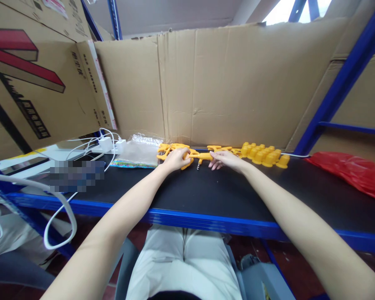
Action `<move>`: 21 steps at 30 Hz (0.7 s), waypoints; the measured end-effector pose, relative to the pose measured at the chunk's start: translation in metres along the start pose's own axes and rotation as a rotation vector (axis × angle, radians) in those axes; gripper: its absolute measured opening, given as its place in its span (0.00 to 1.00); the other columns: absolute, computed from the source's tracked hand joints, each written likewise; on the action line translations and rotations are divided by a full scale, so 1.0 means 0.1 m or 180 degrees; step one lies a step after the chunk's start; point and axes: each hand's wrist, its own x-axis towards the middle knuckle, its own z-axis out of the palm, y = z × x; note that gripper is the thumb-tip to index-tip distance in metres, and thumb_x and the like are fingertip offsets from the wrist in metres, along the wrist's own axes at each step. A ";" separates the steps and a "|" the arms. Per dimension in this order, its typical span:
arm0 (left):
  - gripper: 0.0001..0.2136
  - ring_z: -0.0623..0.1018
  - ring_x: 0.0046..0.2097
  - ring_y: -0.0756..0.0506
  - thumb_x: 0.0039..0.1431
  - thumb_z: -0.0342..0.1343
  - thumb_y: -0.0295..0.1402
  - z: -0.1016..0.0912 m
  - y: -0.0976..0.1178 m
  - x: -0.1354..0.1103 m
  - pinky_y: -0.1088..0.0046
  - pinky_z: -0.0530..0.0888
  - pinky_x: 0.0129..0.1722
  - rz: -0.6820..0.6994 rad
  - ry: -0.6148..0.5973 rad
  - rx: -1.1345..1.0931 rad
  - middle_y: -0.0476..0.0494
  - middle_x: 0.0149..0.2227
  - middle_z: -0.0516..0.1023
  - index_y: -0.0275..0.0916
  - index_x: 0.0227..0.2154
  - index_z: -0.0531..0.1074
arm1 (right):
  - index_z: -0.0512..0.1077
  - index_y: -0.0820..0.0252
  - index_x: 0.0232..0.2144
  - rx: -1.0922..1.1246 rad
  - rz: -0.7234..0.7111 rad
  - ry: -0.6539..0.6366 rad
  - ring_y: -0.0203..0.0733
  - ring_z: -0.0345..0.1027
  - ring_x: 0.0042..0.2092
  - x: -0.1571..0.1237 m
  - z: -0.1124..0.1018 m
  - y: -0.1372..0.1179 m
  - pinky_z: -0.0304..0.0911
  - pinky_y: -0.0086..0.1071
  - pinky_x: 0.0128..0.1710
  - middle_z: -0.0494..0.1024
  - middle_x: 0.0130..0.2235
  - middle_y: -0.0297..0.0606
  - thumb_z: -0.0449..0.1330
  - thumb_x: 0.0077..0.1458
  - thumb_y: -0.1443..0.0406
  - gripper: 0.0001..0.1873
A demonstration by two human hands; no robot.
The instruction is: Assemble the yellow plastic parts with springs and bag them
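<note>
Both my arms reach forward to a row of yellow plastic parts at the back of a black shelf top (206,191). My left hand (176,159) is closed around a yellow branched plastic piece (167,148). My right hand (225,159) rests with its fingers pressed on a yellow bar-shaped piece (205,156) lying between the two hands. A small metal screw (199,166) lies just in front of that piece. To the right stands a line of several yellow cone-shaped parts (264,154).
A cardboard wall (225,83) backs the shelf. A clear plastic bag (139,151) lies left of the parts, beside white chargers and cables (108,143). A red plastic bag (353,173) lies at right. Blue shelf posts (340,83) frame the right side.
</note>
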 end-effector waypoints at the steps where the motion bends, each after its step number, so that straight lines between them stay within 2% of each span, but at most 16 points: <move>1: 0.12 0.74 0.34 0.45 0.53 0.53 0.36 0.00 0.00 0.00 0.70 0.68 0.36 0.0003 -0.0002 -0.0004 0.44 0.33 0.77 0.38 0.39 0.72 | 0.68 0.63 0.32 0.0013 0.0023 0.0013 0.37 0.72 0.28 -0.01 0.01 -0.01 0.66 0.27 0.27 0.78 0.32 0.46 0.53 0.53 0.46 0.24; 5: 0.12 0.75 0.34 0.45 0.53 0.53 0.36 -0.01 0.02 0.00 0.69 0.69 0.37 -0.0031 -0.0005 -0.0028 0.44 0.33 0.77 0.38 0.39 0.72 | 0.68 0.63 0.36 0.0119 0.0070 0.0046 0.36 0.72 0.29 0.00 0.02 0.00 0.67 0.27 0.27 0.78 0.34 0.46 0.53 0.55 0.48 0.23; 8: 0.12 0.75 0.35 0.45 0.53 0.53 0.36 -0.02 0.04 0.00 0.68 0.69 0.38 -0.0061 -0.0012 -0.0088 0.43 0.33 0.77 0.37 0.39 0.72 | 0.66 0.60 0.43 0.0382 -0.0051 0.0039 0.36 0.73 0.33 0.01 0.02 0.02 0.69 0.28 0.31 0.77 0.40 0.44 0.58 0.54 0.54 0.19; 10: 0.13 0.75 0.36 0.44 0.53 0.53 0.36 -0.03 0.07 0.00 0.68 0.69 0.39 -0.0096 -0.0037 -0.0126 0.43 0.34 0.77 0.37 0.40 0.71 | 0.66 0.59 0.43 0.0540 -0.0139 0.0079 0.36 0.73 0.34 0.02 0.01 0.02 0.69 0.30 0.34 0.76 0.42 0.43 0.61 0.52 0.59 0.18; 13: 0.21 0.75 0.38 0.44 0.55 0.53 0.40 -0.03 0.09 0.00 0.68 0.70 0.39 -0.0167 0.0022 -0.0235 0.43 0.35 0.76 0.38 0.50 0.65 | 0.69 0.62 0.39 0.0720 -0.0260 0.0275 0.36 0.72 0.34 0.02 -0.03 0.00 0.69 0.32 0.37 0.76 0.41 0.44 0.61 0.51 0.61 0.14; 15: 0.28 0.75 0.39 0.44 0.56 0.51 0.44 -0.03 0.10 0.00 0.68 0.70 0.39 -0.0239 0.0088 -0.0368 0.43 0.37 0.75 0.39 0.58 0.55 | 0.69 0.62 0.38 0.0810 -0.0369 0.0544 0.37 0.72 0.35 0.04 -0.09 0.00 0.69 0.33 0.38 0.76 0.40 0.44 0.61 0.51 0.60 0.13; 17: 0.31 0.75 0.40 0.45 0.57 0.50 0.45 -0.03 0.09 -0.01 0.68 0.70 0.39 -0.0304 0.0099 -0.0450 0.41 0.41 0.74 0.40 0.60 0.49 | 0.68 0.61 0.38 0.0773 -0.0500 0.0953 0.39 0.72 0.37 0.07 -0.18 0.03 0.69 0.34 0.39 0.75 0.40 0.44 0.61 0.51 0.58 0.14; 19: 0.29 0.75 0.42 0.44 0.58 0.49 0.44 -0.02 0.08 -0.01 0.66 0.70 0.41 -0.0304 0.0044 -0.0419 0.39 0.43 0.74 0.39 0.59 0.51 | 0.67 0.59 0.39 0.0488 -0.0666 0.1488 0.41 0.72 0.39 0.12 -0.28 0.10 0.69 0.36 0.39 0.75 0.41 0.43 0.62 0.48 0.55 0.18; 21: 0.25 0.74 0.45 0.43 0.58 0.49 0.40 0.00 0.06 -0.01 0.65 0.70 0.44 -0.0212 -0.0033 -0.0357 0.39 0.44 0.74 0.38 0.57 0.55 | 0.66 0.57 0.41 -0.0089 -0.0860 0.2011 0.43 0.71 0.40 0.17 -0.35 0.17 0.68 0.38 0.41 0.74 0.41 0.42 0.62 0.46 0.53 0.22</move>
